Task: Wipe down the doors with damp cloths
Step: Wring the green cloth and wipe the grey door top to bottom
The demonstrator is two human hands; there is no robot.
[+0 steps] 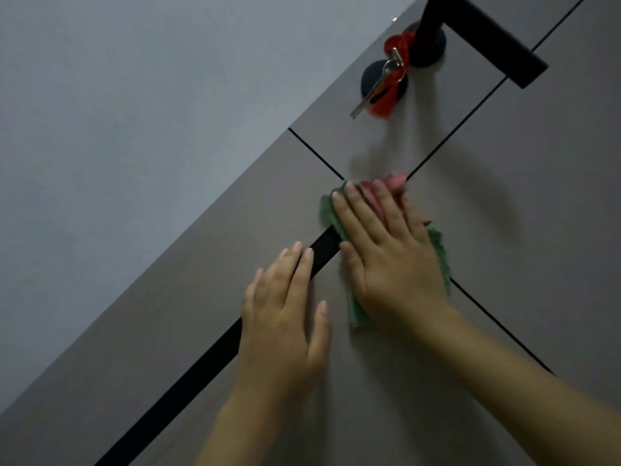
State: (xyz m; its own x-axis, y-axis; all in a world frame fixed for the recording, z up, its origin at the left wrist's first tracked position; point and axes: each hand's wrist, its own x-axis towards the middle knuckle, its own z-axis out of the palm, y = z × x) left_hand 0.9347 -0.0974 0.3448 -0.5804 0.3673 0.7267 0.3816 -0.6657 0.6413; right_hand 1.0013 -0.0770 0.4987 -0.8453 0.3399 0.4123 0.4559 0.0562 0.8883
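Keys (378, 85) under handle (484, 31), cloth (440, 253) below

Grey wall (117, 146) at left. Black lever handle (484, 35) near the top, red tassel (386, 99) tied round its base. Silver key (373, 92) hanging beside the tassel, over a round black lock plate (369, 79), probably the keyhole cover.

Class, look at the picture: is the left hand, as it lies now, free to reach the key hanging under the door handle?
Probably yes. The left hand rests flat on the door holding nothing, and bare door lies between it and the key; only the right hand on the cloth sits close by.
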